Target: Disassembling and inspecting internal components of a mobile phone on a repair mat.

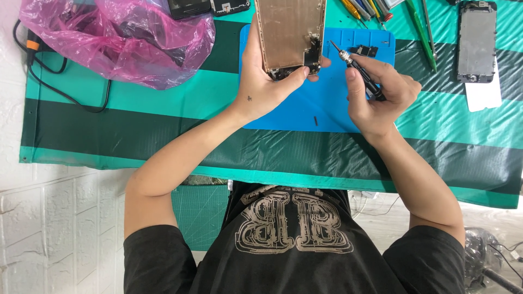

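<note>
Gripping the lower end of an opened phone shell [290,34], the left hand [265,81] has its thumb pressed across the shell's bottom edge and its fingers wrapped behind it, so the bare metal inside faces up. The right hand [381,95] is closed around a slim black screwdriver [357,68], pinched between thumb and fingers, with the metal tip pointing toward 10 o'clock and sitting just beside the shell's lower right corner; whether the tip touches the shell cannot be told. Both hands hover over a blue work mat [305,109], which lies on a green and dark striped cloth [136,125]. A small dark part [364,50] rests on the mat at 12 o'clock from the right hand, and a tiny dark piece [315,120] lies on the mat at 6 o'clock from the shell. At 9 o'clock from the shell, a crumpled pink plastic bag [117,41] sits on the cloth, with a black cable [65,90] curling out beneath it. At 2 o'clock from the right hand, several hand tools [381,11] lie in a row, and farther toward 3 o'clock a second phone body [476,41] rests on a white card [485,92].
</note>
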